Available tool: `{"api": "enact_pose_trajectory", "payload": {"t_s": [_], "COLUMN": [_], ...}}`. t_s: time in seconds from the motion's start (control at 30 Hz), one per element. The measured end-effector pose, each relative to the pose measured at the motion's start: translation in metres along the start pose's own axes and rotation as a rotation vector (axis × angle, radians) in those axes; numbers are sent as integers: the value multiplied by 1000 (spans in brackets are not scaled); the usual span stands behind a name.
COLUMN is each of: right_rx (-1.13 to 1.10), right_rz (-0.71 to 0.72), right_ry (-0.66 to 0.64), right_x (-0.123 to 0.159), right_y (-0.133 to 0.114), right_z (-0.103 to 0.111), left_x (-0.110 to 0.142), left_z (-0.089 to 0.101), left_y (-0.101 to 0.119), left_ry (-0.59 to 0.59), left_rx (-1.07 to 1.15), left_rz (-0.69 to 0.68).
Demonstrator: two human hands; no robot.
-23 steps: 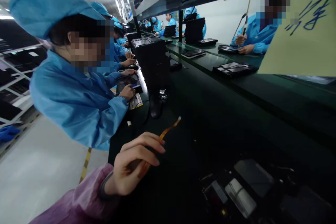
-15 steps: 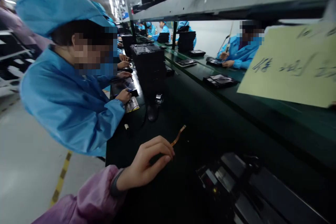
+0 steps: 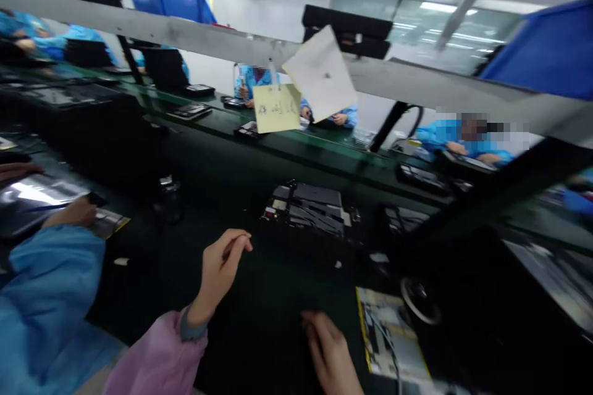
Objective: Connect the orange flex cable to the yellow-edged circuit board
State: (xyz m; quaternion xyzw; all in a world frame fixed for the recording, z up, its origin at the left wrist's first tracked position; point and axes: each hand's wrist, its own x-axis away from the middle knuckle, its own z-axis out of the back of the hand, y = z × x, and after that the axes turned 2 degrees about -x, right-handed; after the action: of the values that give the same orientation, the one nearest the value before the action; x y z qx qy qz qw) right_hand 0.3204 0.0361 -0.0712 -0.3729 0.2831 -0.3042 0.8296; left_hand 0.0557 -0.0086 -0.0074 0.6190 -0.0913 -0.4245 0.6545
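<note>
My left hand [image 3: 221,268], in a pink sleeve, hovers over the dark green bench with thumb and fingers pinched together. Whatever may lie between them is hidden from this angle. Beyond it and to the right lies an opened electronic device [image 3: 315,207] with dark battery-like blocks showing; the hand is apart from it. My right hand [image 3: 330,349] enters at the bottom, slightly blurred, its fingers loosely bent low over the bench, with nothing visible in them. Just right of it is a yellow-edged printed sheet [image 3: 391,333] with a thin cable across it.
A co-worker's blue sleeve [image 3: 55,278] reaches in at left. A small dark bottle [image 3: 169,197] stands before a dark stack [image 3: 92,142]. At right are a tape roll [image 3: 420,301] and a slanting dark post [image 3: 504,197]. Paper notes [image 3: 278,109] hang from the overhead shelf [image 3: 185,31].
The view has swung right, bringing my right hand in. The orange ribbon cable seen at my left fingertips before is not visible now. The left fingers are still pinched.
</note>
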Motion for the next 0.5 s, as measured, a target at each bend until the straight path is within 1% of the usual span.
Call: {"api": "enact_pose_trajectory", "payload": {"t_s": [0.07, 0.1, 0.13, 0.23, 0.27, 0.3, 0.37, 0.43, 0.5], "right_rx": [-52, -107, -185, -467, -556, -636, -740, -761, -726], "right_rz": [-37, -67, -99, -198, -244, -294, -383, -425, -448], "right_ry": [27, 41, 41, 24, 46, 95, 235, 350, 409], "right_x": [3, 5, 8, 20, 25, 30, 42, 54, 64], "right_y": [-18, -28, -37, -54, -55, -53, -45, -36, -30], "right_z": [7, 9, 10, 9, 9, 11, 17, 29, 43], "left_x": [30, 45, 59, 95, 105, 113, 125, 133, 137], "left_z": [-3, -7, -12, -34, -42, -50, -63, -71, -76], "left_y": [17, 26, 34, 53, 58, 62, 66, 68, 71], "left_ry": [-12, -61, -150, -506, -599, -671, -776, -856, -910], "left_rx": [113, 152, 175, 194, 199, 207, 227, 244, 228], "left_rz": [11, -8, -43, -201, -254, -302, -368, -370, -340]}}
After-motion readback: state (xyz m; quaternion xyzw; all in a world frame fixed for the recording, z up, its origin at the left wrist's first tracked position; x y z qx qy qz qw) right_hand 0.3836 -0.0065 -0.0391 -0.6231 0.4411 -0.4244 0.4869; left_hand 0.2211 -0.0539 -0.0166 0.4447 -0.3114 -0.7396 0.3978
